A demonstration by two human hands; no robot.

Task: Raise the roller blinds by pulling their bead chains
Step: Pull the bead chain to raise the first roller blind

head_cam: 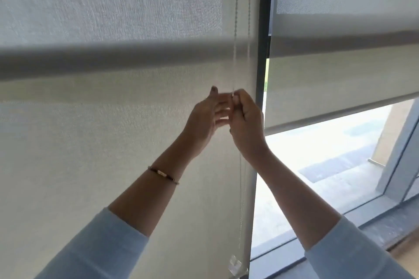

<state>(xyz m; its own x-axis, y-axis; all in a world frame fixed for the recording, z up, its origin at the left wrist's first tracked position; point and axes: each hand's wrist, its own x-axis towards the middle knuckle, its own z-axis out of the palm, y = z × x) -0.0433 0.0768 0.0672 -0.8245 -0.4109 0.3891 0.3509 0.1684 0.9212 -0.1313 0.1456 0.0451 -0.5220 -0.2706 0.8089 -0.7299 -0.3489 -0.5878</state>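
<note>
Two raised hands, right hand (pixel 246 120) pinching bead chain (pixel 235 29), left hand (pixel 205 118) beside

Both arms reach up and forward, with light blue sleeves pushed back to mid-forearm. The right hand (pixel 246 118) is curled, thumb and fingers pinched together at the top. The left hand (pixel 207 118) is just beside it, fingers loosely spread toward the right hand, a thin bracelet (pixel 163 174) on its wrist.

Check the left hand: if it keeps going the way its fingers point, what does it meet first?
Probably the bead chain. The left hand is open, fingers aimed up and right toward the strand pinched in the right hand. Behind it hangs the left roller blind; depth is unclear.
</note>
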